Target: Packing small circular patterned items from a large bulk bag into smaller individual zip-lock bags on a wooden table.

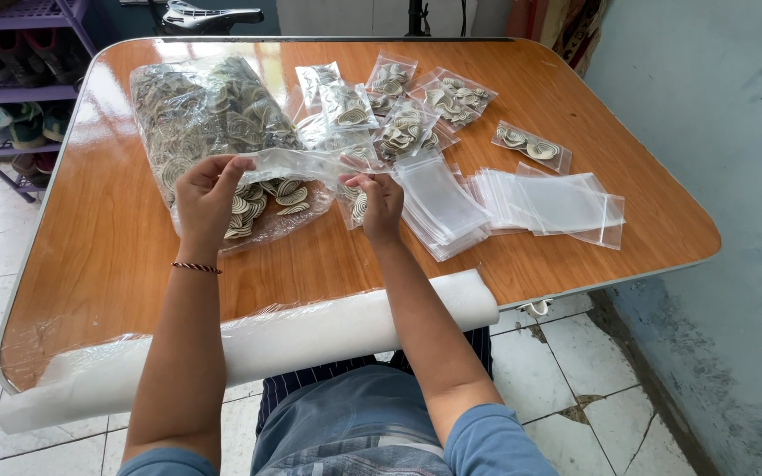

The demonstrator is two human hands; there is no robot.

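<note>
I see both hands pinching one small clear bag (297, 164) above the desk (116, 238): left hand (207, 196) and right hand (379, 203) closed on its ends. If one grip loosens, its pieces could spill.

The shoe rack (19, 79) is cut off by the left edge. The small pieces inside the large clear bag (213, 115) cannot be identified. The bench (116, 256) front edge is hidden by a white roll (310, 335).

Glossy orange-brown wood-grain table (116, 238); clear bags (557, 201); beige-and-white striped pieces (288, 194); purple shelf (19, 92)
</note>
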